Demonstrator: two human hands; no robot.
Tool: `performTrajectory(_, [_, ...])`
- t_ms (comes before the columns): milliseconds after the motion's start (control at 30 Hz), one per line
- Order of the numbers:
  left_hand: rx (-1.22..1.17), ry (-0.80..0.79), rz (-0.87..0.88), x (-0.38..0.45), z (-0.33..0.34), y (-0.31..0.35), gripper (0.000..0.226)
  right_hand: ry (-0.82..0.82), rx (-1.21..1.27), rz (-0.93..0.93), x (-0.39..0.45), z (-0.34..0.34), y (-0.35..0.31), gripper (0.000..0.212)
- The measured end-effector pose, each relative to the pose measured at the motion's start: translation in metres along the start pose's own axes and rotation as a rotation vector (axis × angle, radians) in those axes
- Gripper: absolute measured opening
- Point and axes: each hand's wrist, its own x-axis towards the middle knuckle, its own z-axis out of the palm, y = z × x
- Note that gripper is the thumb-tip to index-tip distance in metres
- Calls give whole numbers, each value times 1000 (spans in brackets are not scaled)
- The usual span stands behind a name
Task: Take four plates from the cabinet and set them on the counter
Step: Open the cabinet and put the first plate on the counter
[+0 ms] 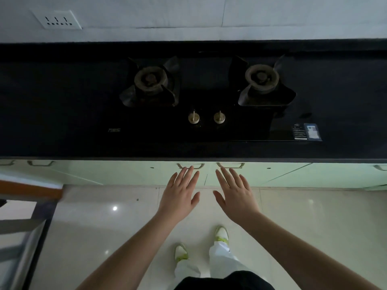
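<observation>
Two pale green cabinet doors sit shut under the black counter (62,114). The left door (129,174) has a metal handle (191,165) at its top right corner; the right door (272,174) has a handle (230,165) at its top left. My left hand (180,195) is spread flat, palm down, with its fingertips just below the left handle. My right hand (235,194) is also spread, fingertips just below the right handle. Neither hand holds anything. No plates are in view.
A black two-burner gas hob (209,97) with two knobs (206,118) is set into the counter. A wall socket (57,19) is at the top left. Metal shelving (23,237) stands at the left. Pale floor tiles and my feet lie below.
</observation>
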Motion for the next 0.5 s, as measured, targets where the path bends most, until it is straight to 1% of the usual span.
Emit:
performTrajectory(133, [6, -96, -25, 20, 26, 4, 66, -86, -11, 4, 19, 23, 16, 66])
performTrajectory(267, [15, -172, -55, 42, 50, 7, 68, -137, -10, 17, 43, 39, 28, 67])
performTrajectory(400, [6, -225, -122, 61, 64, 10, 70, -194, 15, 64, 65, 51, 38, 68])
performTrajectory(500, [-70, -251, -225, 70, 69, 7, 74, -246, 80, 127, 73, 58, 42, 69])
